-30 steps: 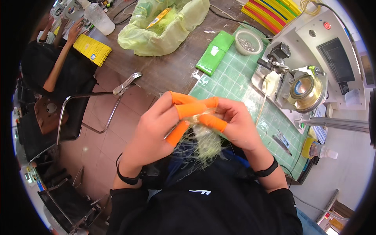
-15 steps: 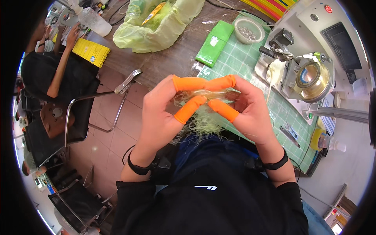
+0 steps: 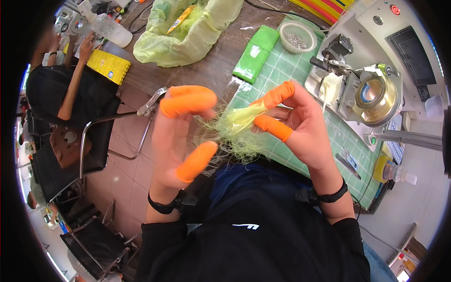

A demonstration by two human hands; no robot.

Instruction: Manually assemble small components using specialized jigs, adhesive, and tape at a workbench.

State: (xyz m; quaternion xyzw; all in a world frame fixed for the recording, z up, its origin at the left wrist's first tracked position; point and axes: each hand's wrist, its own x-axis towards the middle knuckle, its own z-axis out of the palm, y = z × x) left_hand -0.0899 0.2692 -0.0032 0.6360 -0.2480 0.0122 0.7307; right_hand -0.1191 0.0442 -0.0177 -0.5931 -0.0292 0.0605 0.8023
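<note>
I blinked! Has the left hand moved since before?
Yes. Judged against the green wrapped packet, the left hand moved left, away from the right hand.

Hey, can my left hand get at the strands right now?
Probably yes: the left hand is open right beside the strands, with nothing visible in the way. The right hand pinches them from the other side, leaving the left side free.

left hand (image 3: 171,141): now spread open, shifted leftward off the film | right hand (image 3: 307,129): now pinches alone | yellow-green film (image 3: 237,120): bunched, no longer spanning both hands
</note>
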